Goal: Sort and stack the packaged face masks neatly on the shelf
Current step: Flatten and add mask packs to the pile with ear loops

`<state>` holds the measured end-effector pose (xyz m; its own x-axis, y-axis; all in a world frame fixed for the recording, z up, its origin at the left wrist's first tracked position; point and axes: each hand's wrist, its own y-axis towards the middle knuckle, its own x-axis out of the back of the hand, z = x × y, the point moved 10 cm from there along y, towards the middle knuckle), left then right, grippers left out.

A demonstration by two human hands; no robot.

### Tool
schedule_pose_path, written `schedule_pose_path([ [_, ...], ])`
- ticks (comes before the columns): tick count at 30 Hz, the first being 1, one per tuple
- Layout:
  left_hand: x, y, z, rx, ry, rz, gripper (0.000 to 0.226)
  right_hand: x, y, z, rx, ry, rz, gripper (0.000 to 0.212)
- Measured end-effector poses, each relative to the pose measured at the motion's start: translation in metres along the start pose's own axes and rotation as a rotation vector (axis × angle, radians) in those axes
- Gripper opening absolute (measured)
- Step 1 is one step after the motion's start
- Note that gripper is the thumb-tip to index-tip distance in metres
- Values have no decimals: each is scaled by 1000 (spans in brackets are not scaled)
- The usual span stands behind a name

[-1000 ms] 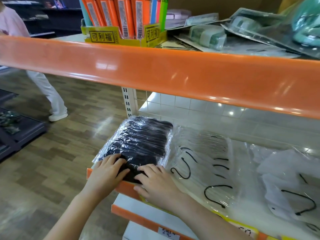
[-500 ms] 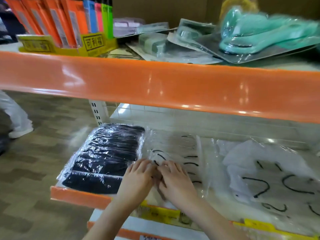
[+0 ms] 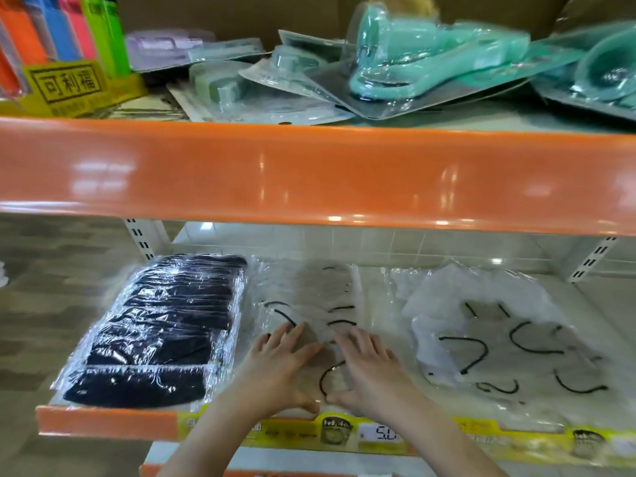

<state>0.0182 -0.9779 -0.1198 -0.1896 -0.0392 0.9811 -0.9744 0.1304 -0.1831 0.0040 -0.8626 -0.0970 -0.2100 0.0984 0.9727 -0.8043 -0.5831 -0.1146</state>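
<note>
A tidy stack of black packaged masks [image 3: 161, 325] lies at the left end of the lower shelf [image 3: 103, 421]. Beside it sits a pile of clear-wrapped pale masks with black ear loops [image 3: 316, 301]. My left hand [image 3: 278, 370] and my right hand [image 3: 368, 370] lie flat on the front of this middle pile, fingers spread, thumbs nearly meeting at the shelf edge. A looser, crumpled heap of white masks in plastic [image 3: 495, 335] spreads to the right.
The orange upper shelf lip [image 3: 309, 173] hangs low over the masks. Above it lie teal items in blister packs [image 3: 406, 63] and a yellow box of coloured lighters [image 3: 69, 84]. Yellow price labels [image 3: 378, 433] line the lower shelf's front. Wooden floor shows at left.
Both hands left the black stack and moved right onto the middle pale pile, then spread flat on it. The view swung right; the person on the left went out of frame.
</note>
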Motion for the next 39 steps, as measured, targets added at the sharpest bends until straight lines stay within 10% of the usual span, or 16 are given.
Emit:
schedule_pose_path([
  [12,0,6,-1,67,18,-207,66,21,2,-13,65,14,-468,43],
  [39,54,30,-156,-240,-295,-662,37,52,-62,-128,-110,223,-489,46],
])
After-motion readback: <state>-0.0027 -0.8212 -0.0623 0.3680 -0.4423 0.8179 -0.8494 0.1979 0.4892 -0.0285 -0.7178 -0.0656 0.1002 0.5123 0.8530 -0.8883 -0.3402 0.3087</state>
